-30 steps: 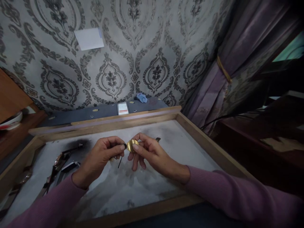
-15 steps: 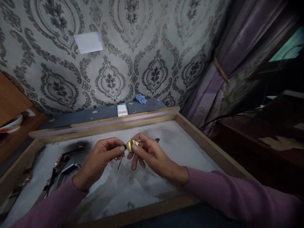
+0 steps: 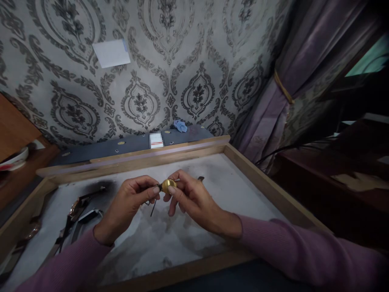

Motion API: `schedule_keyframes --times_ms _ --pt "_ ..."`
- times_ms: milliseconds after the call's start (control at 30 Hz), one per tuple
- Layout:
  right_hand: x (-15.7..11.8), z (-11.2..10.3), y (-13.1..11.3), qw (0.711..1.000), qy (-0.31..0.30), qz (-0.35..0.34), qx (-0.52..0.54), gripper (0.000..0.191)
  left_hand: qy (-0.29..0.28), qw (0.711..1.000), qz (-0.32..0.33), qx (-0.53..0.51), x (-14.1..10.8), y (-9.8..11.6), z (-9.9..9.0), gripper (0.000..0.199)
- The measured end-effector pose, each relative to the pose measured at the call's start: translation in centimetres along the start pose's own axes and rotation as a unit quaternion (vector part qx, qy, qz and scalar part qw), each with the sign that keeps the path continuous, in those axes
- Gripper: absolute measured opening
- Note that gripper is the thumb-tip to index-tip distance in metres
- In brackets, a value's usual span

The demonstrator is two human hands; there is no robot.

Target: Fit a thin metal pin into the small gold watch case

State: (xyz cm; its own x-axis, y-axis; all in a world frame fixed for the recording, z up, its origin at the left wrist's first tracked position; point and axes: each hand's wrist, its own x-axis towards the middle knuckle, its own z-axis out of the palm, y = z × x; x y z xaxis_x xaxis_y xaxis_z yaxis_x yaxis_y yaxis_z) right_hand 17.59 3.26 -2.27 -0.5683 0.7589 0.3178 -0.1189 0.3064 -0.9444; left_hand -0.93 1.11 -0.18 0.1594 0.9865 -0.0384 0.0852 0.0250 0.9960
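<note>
A round gold watch (image 3: pixel 169 186) is held up over the white tray bottom, a smooth gold face of it turned toward me. My right hand (image 3: pixel 191 194) grips it between thumb and fingers. At the watch's left edge my left hand (image 3: pixel 138 194) pinches a small dark piece, which looks like the end of a strap. Below the left fingertips hangs a thin dark strip (image 3: pixel 153 208); what it belongs to is partly hidden by the hand. Left of that hand lie several wristwatches, among them one with a rose-gold case (image 3: pixel 73 207) and one with a dark square face (image 3: pixel 88 215).
A wooden-framed tray (image 3: pixel 252 172) surrounds the work. A small dark piece (image 3: pixel 201 178) lies behind my right hand. On the blue ledge behind sit a white box (image 3: pixel 156 140) and a crumpled blue cloth (image 3: pixel 180 126). A purple curtain (image 3: pixel 282 81) hangs at the right.
Both hands stay nearly in place on the watch. The gold watch has tilted slightly, and the light on its surface has shifted.
</note>
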Motion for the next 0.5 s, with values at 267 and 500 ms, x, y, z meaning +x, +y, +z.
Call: schedule_keyframes --times_ms 267,500 --pt "0.05 0.02 -0.09 0.999 0.003 0.025 0.037 0.021 0.002 1.000 0.004 0.006 -0.04 0.34 0.20 0.013" --pt "0.92 -0.21 0.10 0.965 0.004 0.130 0.226 0.022 0.018 1.000 -0.012 0.001 -0.10 0.20 0.12 0.010"
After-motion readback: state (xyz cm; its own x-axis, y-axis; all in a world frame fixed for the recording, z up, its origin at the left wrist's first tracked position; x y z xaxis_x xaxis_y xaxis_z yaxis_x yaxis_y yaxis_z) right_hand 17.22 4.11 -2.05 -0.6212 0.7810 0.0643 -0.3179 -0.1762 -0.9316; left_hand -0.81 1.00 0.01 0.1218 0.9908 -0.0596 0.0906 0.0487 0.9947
